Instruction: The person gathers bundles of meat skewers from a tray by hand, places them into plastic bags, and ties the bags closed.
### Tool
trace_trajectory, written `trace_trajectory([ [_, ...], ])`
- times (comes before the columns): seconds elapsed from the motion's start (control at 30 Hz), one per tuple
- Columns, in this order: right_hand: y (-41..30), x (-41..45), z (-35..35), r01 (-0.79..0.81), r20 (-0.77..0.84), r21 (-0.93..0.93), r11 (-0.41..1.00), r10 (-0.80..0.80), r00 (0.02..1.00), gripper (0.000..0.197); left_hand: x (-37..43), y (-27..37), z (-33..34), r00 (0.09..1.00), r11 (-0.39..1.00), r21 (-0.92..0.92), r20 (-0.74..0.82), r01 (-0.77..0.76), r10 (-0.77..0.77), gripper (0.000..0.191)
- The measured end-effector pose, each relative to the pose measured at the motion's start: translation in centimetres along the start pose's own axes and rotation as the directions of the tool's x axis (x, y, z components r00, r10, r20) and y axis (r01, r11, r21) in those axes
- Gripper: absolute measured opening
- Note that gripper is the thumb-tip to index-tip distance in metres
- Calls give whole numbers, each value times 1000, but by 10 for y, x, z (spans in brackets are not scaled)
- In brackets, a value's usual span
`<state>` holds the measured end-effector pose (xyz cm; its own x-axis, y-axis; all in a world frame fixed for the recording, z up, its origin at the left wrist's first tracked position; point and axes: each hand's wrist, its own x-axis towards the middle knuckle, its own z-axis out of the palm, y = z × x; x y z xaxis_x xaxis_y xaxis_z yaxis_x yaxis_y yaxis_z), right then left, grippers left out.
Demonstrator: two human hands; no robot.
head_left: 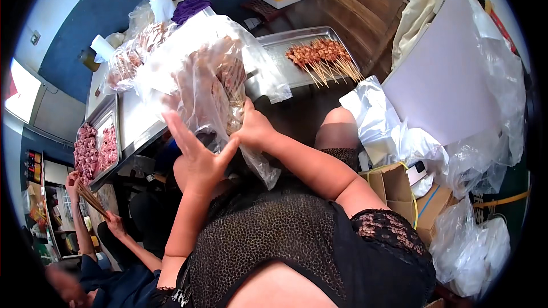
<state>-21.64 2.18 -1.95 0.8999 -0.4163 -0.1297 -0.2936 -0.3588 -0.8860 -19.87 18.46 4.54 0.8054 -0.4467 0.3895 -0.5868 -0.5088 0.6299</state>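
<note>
A clear plastic bag (pixel 201 72) bulges in front of me with meat skewers inside. Its upper part rests at the table's edge, and a loose corner hangs down towards my lap. My right hand (pixel 257 126) grips the bag's right side, around the bundled stick ends (pixel 235 113). Against the left side of the bag is my left hand (pixel 199 158), fingers spread and thumb pointing at my right hand. Its palm side is partly turned away, and nothing shows in its grasp.
A steel tray (pixel 274 45) holds browned meat skewers (pixel 321 57) beyond my right hand. Raw meat pieces (pixel 87 149) fill another tray (pixel 114 111) at left, where another person's hands (pixel 114 224) hold bare sticks (pixel 92 199). Cardboard boxes (pixel 391 184) and plastic bags (pixel 466 248) crowd my right.
</note>
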Motion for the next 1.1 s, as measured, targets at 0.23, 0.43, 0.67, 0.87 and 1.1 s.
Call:
trace_trajectory([
  [0.23, -7, -1, -15, -76, 59, 107, 991, 70, 996, 104, 38, -7, -29, 922, 918, 255, -167, -303, 351, 42],
  [0.43, 10, 18, -7, -28, 58, 154, 988, 19, 998, 89, -11, -7, -24, 854, 849, -139, 41, -510, 519, 30],
  [0.67, -17, 5, -18, -15, 125, 231, 973, -14, 992, 99, -34, -47, 6, 832, 88, -930, 273, 356, -483, 33],
  [0.87, -21, -1, -12, -38, 132, 78, 996, 27, 991, 96, 11, -72, 56, 548, 88, -546, 837, 833, 2, 74],
  [1.1, -69, -46, -56, 312, 346, -501, 807, -143, 927, 87, 12, -61, 88, 732, -409, -643, 675, 647, 97, 54],
])
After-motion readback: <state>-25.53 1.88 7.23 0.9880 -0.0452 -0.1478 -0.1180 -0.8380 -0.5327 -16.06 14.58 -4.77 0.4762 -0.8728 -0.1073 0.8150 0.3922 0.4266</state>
